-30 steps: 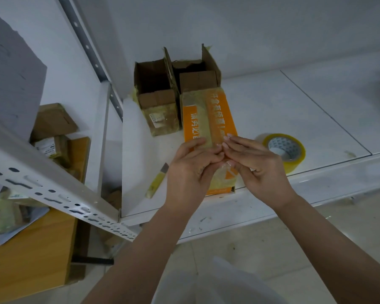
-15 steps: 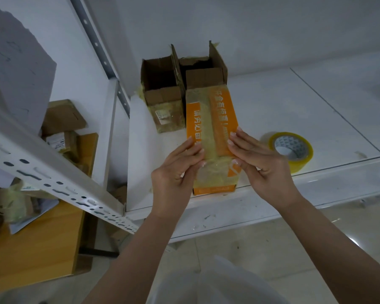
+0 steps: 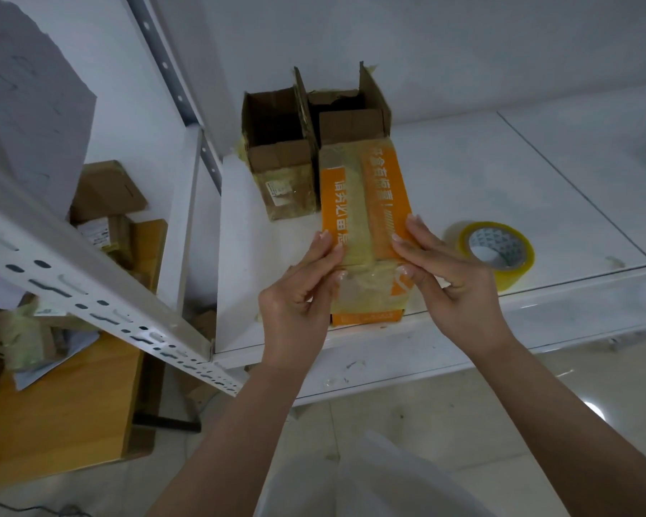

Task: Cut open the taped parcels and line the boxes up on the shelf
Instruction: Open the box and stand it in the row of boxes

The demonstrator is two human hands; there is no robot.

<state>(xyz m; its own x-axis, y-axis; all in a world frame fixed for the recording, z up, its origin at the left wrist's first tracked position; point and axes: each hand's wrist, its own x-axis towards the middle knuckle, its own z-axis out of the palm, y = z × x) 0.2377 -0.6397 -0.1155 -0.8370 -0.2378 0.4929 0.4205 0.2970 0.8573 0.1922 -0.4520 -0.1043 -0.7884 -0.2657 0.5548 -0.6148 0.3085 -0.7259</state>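
The white shelf (image 3: 482, 188) carries an orange taped parcel (image 3: 366, 203) lying lengthwise at its front edge, just before two opened cardboard boxes (image 3: 276, 143). The left hand (image 3: 299, 296) and right hand (image 3: 452, 281) flank the parcel's near end, fingers lightly bent, fingertips pressing its taped top. A tape roll (image 3: 496, 251) lies just right of the right hand.

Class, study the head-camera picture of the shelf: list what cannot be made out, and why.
- Near end of the orange parcel: covered by the left hand and right hand.
- Two open brown boxes' contents: interiors in shadow.
- Label on the nearer brown box: too small.
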